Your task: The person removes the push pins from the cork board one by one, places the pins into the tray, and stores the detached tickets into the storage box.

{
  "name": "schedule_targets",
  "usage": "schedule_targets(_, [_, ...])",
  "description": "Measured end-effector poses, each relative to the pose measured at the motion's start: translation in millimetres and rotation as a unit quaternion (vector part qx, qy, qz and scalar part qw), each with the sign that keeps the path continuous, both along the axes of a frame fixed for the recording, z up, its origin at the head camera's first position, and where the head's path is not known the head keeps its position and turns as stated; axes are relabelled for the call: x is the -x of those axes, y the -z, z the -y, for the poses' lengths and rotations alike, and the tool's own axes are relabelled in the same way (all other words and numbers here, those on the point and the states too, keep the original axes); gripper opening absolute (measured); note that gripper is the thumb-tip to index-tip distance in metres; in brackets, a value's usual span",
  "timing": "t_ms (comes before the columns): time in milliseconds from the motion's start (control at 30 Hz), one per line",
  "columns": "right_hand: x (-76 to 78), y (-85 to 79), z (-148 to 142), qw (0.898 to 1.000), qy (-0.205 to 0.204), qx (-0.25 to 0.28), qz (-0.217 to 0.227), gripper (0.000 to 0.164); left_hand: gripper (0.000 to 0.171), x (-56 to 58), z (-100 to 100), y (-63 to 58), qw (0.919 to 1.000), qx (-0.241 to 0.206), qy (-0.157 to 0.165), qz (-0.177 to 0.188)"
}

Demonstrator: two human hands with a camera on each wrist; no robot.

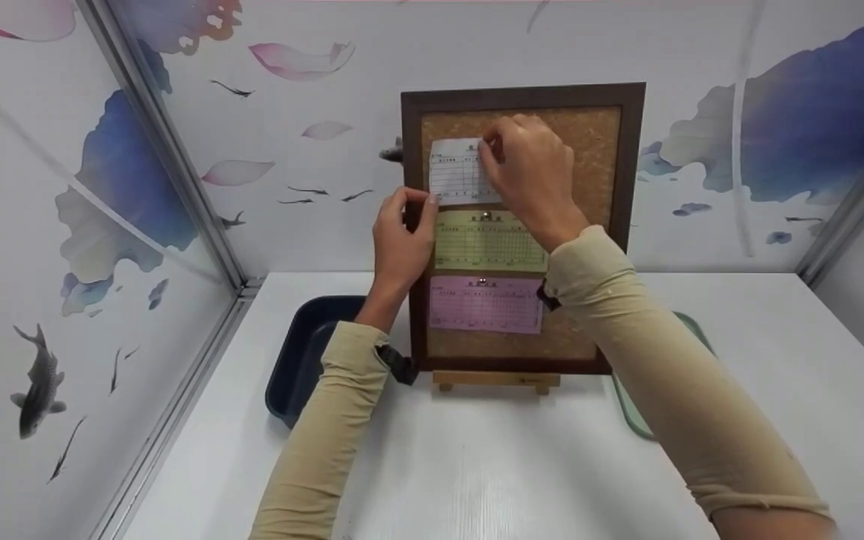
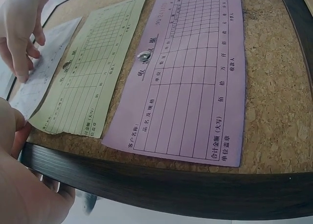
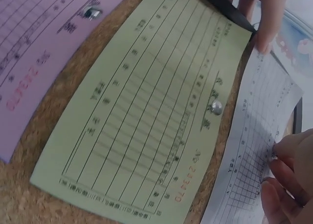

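Note:
A white receipt slip (image 1: pixel 453 172) lies against the upper part of a framed cork board (image 1: pixel 597 187). At its lower left corner, my left hand (image 1: pixel 404 232) pinches the paper with thumb and index finger, the other fingers by the frame's outer edge. My right hand (image 1: pixel 533 169) is at the slip's upper middle, its curled fingertips pinching a small silver pushpin (image 3: pixel 273 159), mostly hidden by the fingers. Below hang a green receipt slip (image 2: pixel 90 62) and a pink receipt slip (image 2: pixel 186 82), each held by a silver pushpin at its top middle.
The board leans on a small wooden easel (image 1: pixel 496 379) on a white table (image 1: pixel 477 465). A dark blue tray (image 1: pixel 282 390) stands at the left, partly behind my left arm. A green-rimmed tray (image 1: pixel 633 416) shows at the right behind my right arm. Printed wall panels (image 1: pixel 312 157) enclose the table.

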State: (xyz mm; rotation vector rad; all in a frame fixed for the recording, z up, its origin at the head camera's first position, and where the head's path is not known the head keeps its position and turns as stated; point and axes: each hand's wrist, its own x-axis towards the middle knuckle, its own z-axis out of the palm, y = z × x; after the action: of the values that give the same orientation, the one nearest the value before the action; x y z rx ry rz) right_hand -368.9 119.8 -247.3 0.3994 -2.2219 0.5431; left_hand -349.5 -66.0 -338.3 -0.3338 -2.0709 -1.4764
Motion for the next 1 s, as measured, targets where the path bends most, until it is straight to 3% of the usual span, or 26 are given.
schedule_targets(267, [1.8,2.8,1.0,0.998,0.019,-0.042,-0.053,0.019,0.022,-1.1,1.8,-0.5,0.9999,-0.007,0.007,0.003])
schedule_targets(1000, [-1.2,7.6,-1.9,0.998,0.013,-0.030,-0.049,0.020,0.021,-0.9,-2.6,1.5,0.9998,-0.018,-0.005,0.002])
